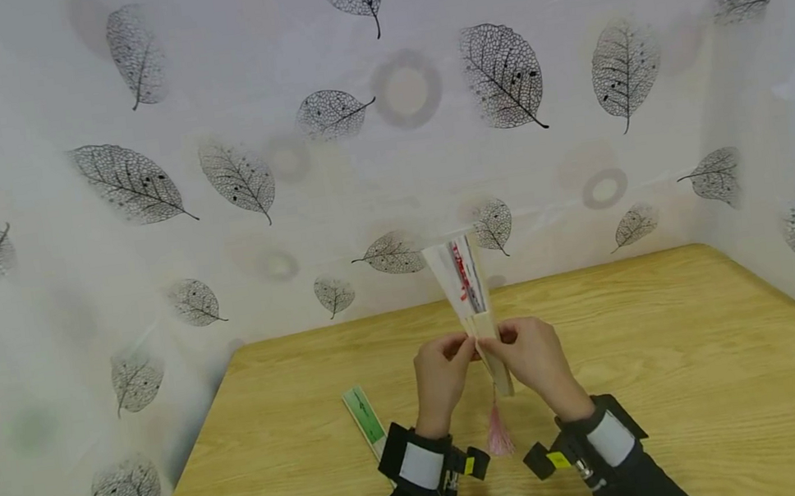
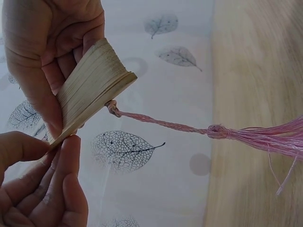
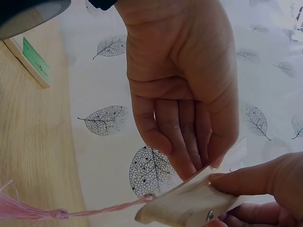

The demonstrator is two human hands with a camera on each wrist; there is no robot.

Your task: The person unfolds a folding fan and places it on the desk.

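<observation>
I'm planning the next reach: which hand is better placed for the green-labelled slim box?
Probably the left hand: the slim box lies nearer it than the right hand. Both pinch the folding fan, so the left must release first.

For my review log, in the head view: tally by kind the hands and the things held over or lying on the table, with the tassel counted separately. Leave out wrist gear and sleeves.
Hands: 2 (left hand, right hand)
Folding fan: 1
Pink tassel: 1
Flat green-and-pale item: 1
Total: 5
</observation>
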